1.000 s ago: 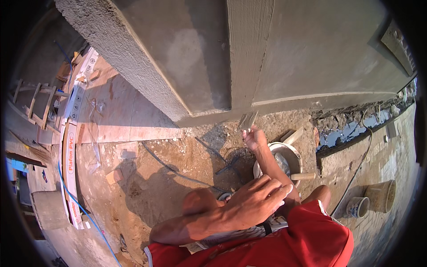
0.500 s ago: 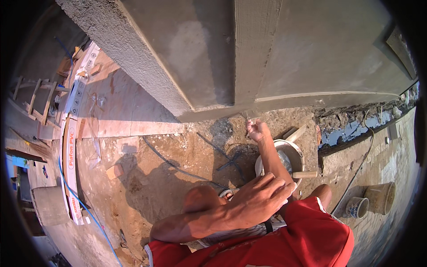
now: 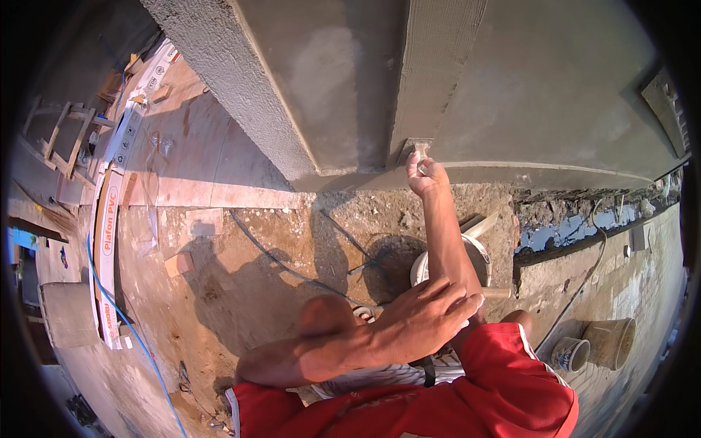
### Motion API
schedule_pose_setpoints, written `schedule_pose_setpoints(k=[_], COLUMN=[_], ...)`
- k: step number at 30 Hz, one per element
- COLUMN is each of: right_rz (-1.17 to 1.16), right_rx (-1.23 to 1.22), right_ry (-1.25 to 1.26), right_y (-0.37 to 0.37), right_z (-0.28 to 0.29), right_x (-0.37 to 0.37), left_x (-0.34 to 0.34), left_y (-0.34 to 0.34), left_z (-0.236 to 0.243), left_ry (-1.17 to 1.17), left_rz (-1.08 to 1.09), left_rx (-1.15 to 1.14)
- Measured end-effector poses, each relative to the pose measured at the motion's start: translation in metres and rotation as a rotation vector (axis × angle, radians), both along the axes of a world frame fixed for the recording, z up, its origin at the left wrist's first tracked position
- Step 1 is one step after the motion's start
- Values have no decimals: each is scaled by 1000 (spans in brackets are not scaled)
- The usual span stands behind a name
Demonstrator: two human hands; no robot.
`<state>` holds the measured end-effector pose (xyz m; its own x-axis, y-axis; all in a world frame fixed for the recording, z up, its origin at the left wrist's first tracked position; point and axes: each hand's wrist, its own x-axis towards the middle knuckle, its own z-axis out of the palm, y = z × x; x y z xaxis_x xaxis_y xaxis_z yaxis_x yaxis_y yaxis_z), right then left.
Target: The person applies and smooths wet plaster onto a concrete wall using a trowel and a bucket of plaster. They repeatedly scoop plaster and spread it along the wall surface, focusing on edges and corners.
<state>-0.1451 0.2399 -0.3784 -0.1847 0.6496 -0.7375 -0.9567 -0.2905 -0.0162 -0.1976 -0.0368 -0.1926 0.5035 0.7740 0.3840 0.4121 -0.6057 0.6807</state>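
Observation:
My right hand (image 3: 427, 177) is closed around a putty knife (image 3: 418, 148) with a flat, mortar-smeared blade. The blade meets the lower part of the raised cement band (image 3: 432, 80) on the grey plastered wall (image 3: 540, 80). Lower down, my left hand (image 3: 420, 317) lies across my right forearm, its fingers loosely bent and apart, with pale smears at the tips. I see nothing held in it. Beneath my right arm stands a white bucket (image 3: 478, 252), partly hidden, with a wooden handle (image 3: 498, 293) by its near rim.
A ditch with water (image 3: 566, 232) runs along the wall's foot at right. Two dirty buckets (image 3: 612, 343) lie to the right. A dark hose (image 3: 274, 255) crosses the dirt; a brick piece (image 3: 178, 264) and a long white carton (image 3: 109, 241) with a blue cable (image 3: 128, 321) are at left.
My right hand has risen from near the wall's foot to the cement band, bringing the putty knife blade onto it. My left hand stays by the right forearm. The view has shifted slightly.

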Motion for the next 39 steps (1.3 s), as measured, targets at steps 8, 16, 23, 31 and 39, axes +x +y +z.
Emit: schedule_pose_setpoints(k=[8, 16, 23, 31, 39], right_rz=[189, 282, 195, 187, 277], right_rx=[626, 234, 51, 426, 286], right_ry=[248, 74, 179, 435, 198], right_y=[-69, -62, -24, -60, -72], right_z=[130, -36, -44, 132, 18], right_x=[43, 42, 5, 16, 49], left_x=[3, 9, 8, 11, 7], left_y=[-3, 3, 1, 0, 1], left_z=[-1, 3, 1, -4, 1], left_ry=[48, 22, 64, 44, 53], left_rz=[9, 12, 28, 26, 11], left_rx=[24, -6, 40, 51, -6])
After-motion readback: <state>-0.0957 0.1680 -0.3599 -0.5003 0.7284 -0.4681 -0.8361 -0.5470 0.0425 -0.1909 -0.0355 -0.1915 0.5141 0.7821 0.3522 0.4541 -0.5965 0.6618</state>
